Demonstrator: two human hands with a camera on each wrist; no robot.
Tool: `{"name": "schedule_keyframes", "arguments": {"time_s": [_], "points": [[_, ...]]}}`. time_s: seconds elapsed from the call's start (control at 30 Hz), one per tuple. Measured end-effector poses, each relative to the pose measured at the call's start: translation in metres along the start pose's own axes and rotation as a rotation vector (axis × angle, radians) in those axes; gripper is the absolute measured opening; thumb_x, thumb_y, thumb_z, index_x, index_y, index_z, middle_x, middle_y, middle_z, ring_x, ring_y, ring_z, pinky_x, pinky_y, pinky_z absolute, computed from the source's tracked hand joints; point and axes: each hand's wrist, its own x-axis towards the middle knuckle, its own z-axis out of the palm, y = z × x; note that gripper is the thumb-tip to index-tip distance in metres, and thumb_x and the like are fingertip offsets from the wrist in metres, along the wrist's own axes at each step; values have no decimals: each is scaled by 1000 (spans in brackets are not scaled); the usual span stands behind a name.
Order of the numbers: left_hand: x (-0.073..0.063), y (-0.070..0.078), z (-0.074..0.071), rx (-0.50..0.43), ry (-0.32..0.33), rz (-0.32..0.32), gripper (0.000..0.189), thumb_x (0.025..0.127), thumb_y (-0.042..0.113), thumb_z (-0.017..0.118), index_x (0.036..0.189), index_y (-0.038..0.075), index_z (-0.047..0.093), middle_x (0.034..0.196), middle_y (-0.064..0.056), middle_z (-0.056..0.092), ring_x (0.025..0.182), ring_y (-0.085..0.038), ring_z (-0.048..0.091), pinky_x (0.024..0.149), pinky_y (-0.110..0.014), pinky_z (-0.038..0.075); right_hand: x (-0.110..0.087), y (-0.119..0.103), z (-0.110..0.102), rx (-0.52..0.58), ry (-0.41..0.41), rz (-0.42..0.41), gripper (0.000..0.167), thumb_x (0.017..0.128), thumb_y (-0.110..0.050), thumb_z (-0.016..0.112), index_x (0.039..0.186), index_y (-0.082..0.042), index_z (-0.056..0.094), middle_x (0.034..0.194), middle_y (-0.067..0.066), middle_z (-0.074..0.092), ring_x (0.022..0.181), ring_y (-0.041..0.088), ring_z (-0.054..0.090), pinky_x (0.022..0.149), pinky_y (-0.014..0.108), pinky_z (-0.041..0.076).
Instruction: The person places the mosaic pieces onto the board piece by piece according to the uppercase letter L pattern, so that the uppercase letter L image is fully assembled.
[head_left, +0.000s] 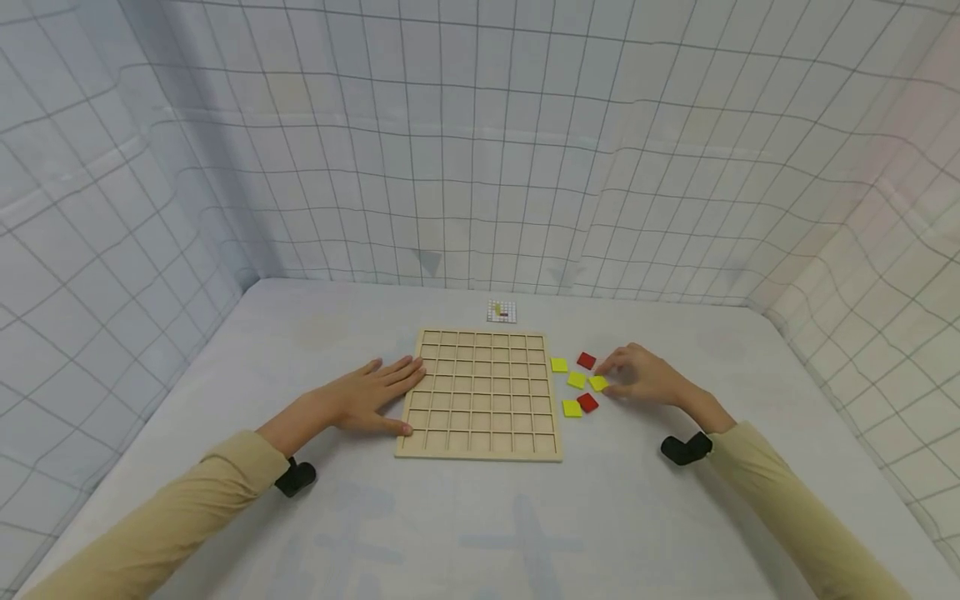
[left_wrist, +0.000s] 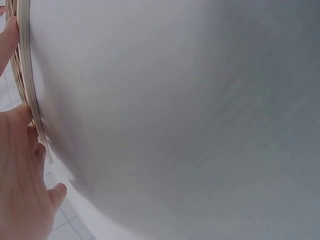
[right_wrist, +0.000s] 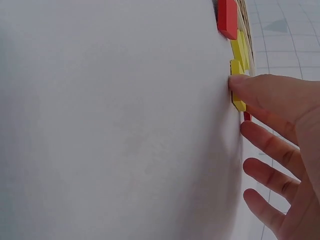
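Note:
A pale wooden grid board (head_left: 480, 457) lies flat on the white cloth. My left hand (head_left: 375, 396) rests on its left edge with fingers spread, the fingertips and thumb touching the frame. To the right of the board, my right hand (head_left: 647, 377) has thumb and index finger at opposite sides of a yellow square tile (head_left: 597, 383), pinching it. In the right wrist view, the thumb (right_wrist: 250, 86) lies against that yellow tile (right_wrist: 237, 75), and the other fingers stand apart from it.
Beside the board's right edge lie other yellow tiles (head_left: 572, 408) and two red tiles (head_left: 588, 402). Behind the board is a small card with a coloured grid pattern (head_left: 502, 312). White curtains with grid lines (head_left: 480, 167) surround the table at the back and sides.

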Motion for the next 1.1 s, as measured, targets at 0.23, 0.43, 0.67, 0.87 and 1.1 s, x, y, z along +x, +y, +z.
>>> {"name": "schedule_keyframes", "arguments": {"time_s": [0.23, 0.43, 0.67, 0.87, 1.1], "points": [[-1, 1, -1, -4, 5, 3, 96, 88, 68, 49, 155, 8, 15, 163, -11, 9, 150, -30, 10, 117, -61, 14, -3, -3, -1, -29, 11, 9, 23, 80, -25, 76, 101, -16, 75, 105, 0, 69, 96, 18, 51, 83, 38, 45], [-1, 2, -1, 10, 3, 2, 95, 89, 67, 49, 155, 7, 15, 163, -12, 9, 150, -31, 10, 117, -60, 12, -3, -5, 1, -86, 74, -5, 22, 80, -26, 77, 98, -13, 75, 99, -1, 71, 90, 15, 53, 77, 33, 47], [-2, 3, 0, 15, 7, 3, 94, 89, 66, 49, 155, 7, 15, 163, -13, 8, 150, -31, 9, 117, -60, 11, -4, -9, 3, -135, 136, 25, 25, 78, -29, 78, 97, -12, 76, 92, -1, 72, 85, 15, 54, 72, 31, 46], [-2, 3, 1, 14, 11, 3, 95, 89, 67, 48, 155, 8, 15, 163, -12, 9, 150, -31, 10, 117, -60, 12, -2, -13, 3, -132, 169, 42, 25, 78, -28, 79, 97, -12, 76, 91, -1, 72, 88, 18, 59, 76, 36, 51], [-2, 3, 0, 19, 13, 0, 94, 89, 67, 48, 155, 8, 15, 163, -12, 8, 150, -31, 10, 117, -61, 11, 8, -23, 2, -132, 201, 22, 25, 79, -30, 78, 96, -12, 76, 93, 0, 73, 86, 19, 60, 75, 34, 51]]}}
